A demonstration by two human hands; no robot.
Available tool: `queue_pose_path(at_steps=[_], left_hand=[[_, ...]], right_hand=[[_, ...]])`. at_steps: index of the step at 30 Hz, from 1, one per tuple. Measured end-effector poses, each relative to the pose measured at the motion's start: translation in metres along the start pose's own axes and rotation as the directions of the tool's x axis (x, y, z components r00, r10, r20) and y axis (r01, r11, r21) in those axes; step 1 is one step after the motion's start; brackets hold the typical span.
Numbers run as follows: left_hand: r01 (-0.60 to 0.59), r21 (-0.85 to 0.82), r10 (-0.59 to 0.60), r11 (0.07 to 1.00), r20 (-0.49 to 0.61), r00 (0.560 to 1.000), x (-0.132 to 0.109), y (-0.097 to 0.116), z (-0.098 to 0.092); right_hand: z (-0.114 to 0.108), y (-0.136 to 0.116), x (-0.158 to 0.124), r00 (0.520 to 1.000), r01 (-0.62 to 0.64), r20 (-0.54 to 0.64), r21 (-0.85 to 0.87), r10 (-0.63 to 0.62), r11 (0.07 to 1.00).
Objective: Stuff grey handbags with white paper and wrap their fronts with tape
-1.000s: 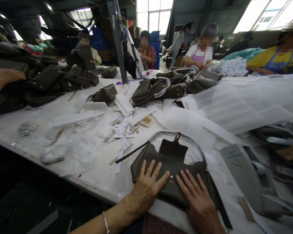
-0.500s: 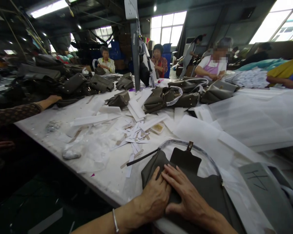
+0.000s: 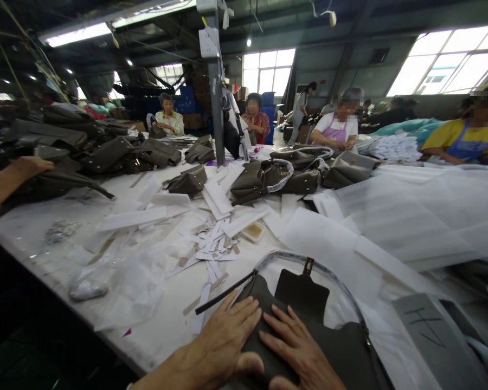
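A dark olive handbag (image 3: pixel 309 319) lies flat at the near edge of the white table (image 3: pixel 162 319), its flap with a brass clasp pointing away and its wrapped handle arching over it. My left hand (image 3: pixel 217 346) rests flat on the bag's left part, fingers stretched out and together. My right hand (image 3: pixel 299 352) lies flat beside it on the bag's middle, fingers apart. Neither hand grips anything. A thin dark strap (image 3: pixel 223 292) sticks out to the left of the bag.
White paper strips (image 3: pixel 211 238) and crumpled plastic (image 3: pixel 122 281) litter the table ahead. Foam sheets (image 3: pixel 410 216) lie right. More olive bags (image 3: pixel 268 176) sit mid-table and piled at left (image 3: pixel 85 146), where another person's hand (image 3: pixel 20 168) rests. Several workers sit at the far side.
My hands slid slightly on the bag, the left spreading flatter at its left part. The view tilted up, so the bag sits lower in frame. The other person's hand at left drew back.
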State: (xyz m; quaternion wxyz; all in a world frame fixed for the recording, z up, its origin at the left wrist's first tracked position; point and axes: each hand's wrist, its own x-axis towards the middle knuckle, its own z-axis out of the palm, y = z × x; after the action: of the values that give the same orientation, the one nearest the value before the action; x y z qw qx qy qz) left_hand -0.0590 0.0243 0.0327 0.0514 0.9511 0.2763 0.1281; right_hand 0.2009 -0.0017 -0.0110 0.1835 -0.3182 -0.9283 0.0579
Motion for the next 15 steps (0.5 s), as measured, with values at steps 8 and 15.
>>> queue_pose_path(at_steps=[8, 15], left_hand=[[-0.065, -0.005, 0.065, 0.998, 0.018, 0.998, 0.015, -0.005, 0.037], [0.048, -0.264, 0.004, 0.963, 0.195, 0.981, 0.047, -0.019, -0.011]], right_hand=[[0.027, 0.01, 0.002, 0.971, 0.048, -0.223, -0.16, -0.084, 0.986], [0.035, 0.019, -0.002, 0.908, 0.057, -0.382, -0.291, -0.171, 0.955]])
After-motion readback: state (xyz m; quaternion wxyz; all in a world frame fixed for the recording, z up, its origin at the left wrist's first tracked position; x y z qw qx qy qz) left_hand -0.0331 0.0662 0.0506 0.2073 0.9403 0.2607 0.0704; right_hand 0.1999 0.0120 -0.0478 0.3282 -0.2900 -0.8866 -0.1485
